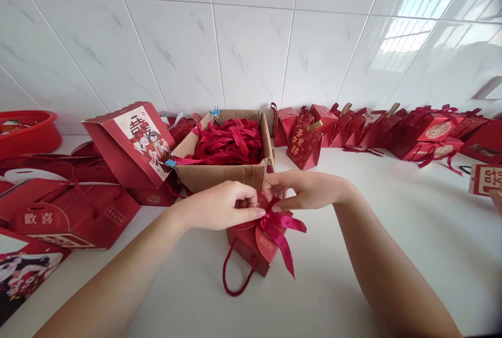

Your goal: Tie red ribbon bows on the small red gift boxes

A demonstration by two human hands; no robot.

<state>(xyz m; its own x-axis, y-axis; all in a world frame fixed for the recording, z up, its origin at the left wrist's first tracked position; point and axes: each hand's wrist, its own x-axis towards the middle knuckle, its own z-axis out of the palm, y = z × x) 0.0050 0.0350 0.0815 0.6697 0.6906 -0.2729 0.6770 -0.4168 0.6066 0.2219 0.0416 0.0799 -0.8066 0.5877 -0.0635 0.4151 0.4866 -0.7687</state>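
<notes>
A small red gift box [249, 244] with a twisted rope handle [235, 293] stands on the white table [188, 280] in front of me. A shiny crimson ribbon [280, 231] is at its top, its loose ends hanging to the right. My left hand [231, 205] is over the box's left side, thumb and fingertips pinched on the ribbon. From the right, my right hand [301, 190] reaches in with curled fingers, its thumb and index finger closed on the ribbon near the knot. The two hands' fingertips are close together.
Behind the hands, a cardboard box [223, 175] holds many crimson ribbons [231, 142]. Red boxes [94, 212] crowd the left, near a red basin [31, 137]. More red boxes [304, 144] line the tiled wall. At far right, another person's fingers [496, 199] touch a card [485, 179].
</notes>
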